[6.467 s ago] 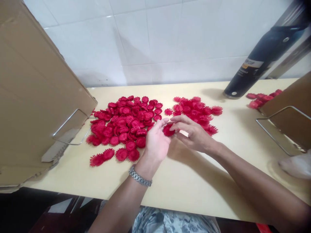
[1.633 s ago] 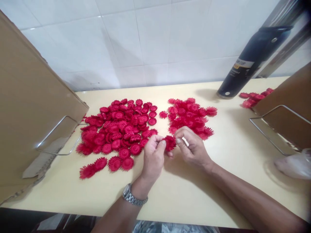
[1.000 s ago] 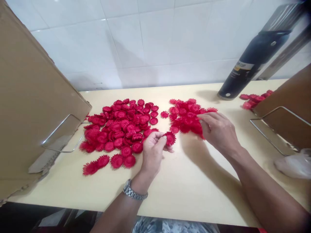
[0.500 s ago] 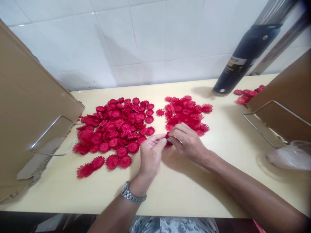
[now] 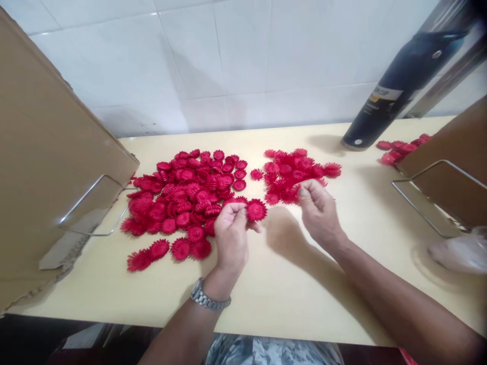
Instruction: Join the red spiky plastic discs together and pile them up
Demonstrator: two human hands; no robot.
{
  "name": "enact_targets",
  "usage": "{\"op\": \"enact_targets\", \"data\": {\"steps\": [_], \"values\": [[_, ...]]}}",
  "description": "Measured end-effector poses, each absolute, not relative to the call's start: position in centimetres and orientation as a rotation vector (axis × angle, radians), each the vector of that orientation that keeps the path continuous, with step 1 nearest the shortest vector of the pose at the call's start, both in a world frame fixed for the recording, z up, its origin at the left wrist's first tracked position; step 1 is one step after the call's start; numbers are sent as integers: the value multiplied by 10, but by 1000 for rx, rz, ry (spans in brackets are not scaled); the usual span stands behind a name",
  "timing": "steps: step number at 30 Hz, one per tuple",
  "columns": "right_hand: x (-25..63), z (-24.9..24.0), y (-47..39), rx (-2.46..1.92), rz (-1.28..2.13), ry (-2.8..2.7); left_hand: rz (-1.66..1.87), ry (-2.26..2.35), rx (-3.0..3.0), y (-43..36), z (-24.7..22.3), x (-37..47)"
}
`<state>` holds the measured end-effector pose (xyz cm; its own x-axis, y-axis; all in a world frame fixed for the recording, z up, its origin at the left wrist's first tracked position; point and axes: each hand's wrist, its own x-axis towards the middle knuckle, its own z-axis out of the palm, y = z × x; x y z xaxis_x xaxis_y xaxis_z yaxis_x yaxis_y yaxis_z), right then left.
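Pinched between the thumb and fingers of my left hand (image 5: 233,235) is a red fringed flower disc (image 5: 256,209), its round face turned toward me. My right hand (image 5: 321,213) is closed in a pinch at the near edge of the right pile of red flower pieces (image 5: 283,170). Red shows at its fingertips, but I cannot tell a held piece from the pile behind. Left of my hands spreads a larger pile of red flower discs (image 5: 186,192), thicker and more tightly pleated than the pieces on the right.
A cardboard box (image 5: 57,152) with a wire handle stands at the left, another cardboard box (image 5: 449,167) at the right. A dark blue bottle (image 5: 391,96) stands near the tiled wall (image 5: 243,56). A plastic bag (image 5: 462,251) lies on the table (image 5: 281,299) at the right.
My hands, together over one red piece before, are now apart. The left keeps the flower disc, now showing its face; the right has moved right to the pile. The view has shifted slightly.
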<state>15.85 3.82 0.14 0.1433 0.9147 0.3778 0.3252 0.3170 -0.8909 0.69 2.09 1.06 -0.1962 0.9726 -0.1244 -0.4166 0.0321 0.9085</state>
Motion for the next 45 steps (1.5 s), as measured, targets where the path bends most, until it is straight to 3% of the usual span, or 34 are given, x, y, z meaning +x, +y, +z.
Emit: {"op": "enact_targets", "data": {"steps": [8,15,23,29,32,36,39,45], "values": [[203,15,55,-1494,-402,-1839,1418,1094,942,19,3,6],[154,19,29,-974,272,-2119,1326,972,906,14,7,10],[154,13,28,-971,332,-2025,1319,942,921,11,8,14],[150,11,26,-1089,601,-1698,1344,964,894,14,9,12],[166,9,37,-1233,534,-1444,1377,1008,835,17,9,8],[205,11,57,-1462,21,-1564,1376,999,844,18,9,7],[210,16,58,-1367,-271,-1749,1349,1013,895,17,8,9],[160,13,36,-927,144,-2132,1294,993,896,15,3,13]]}}
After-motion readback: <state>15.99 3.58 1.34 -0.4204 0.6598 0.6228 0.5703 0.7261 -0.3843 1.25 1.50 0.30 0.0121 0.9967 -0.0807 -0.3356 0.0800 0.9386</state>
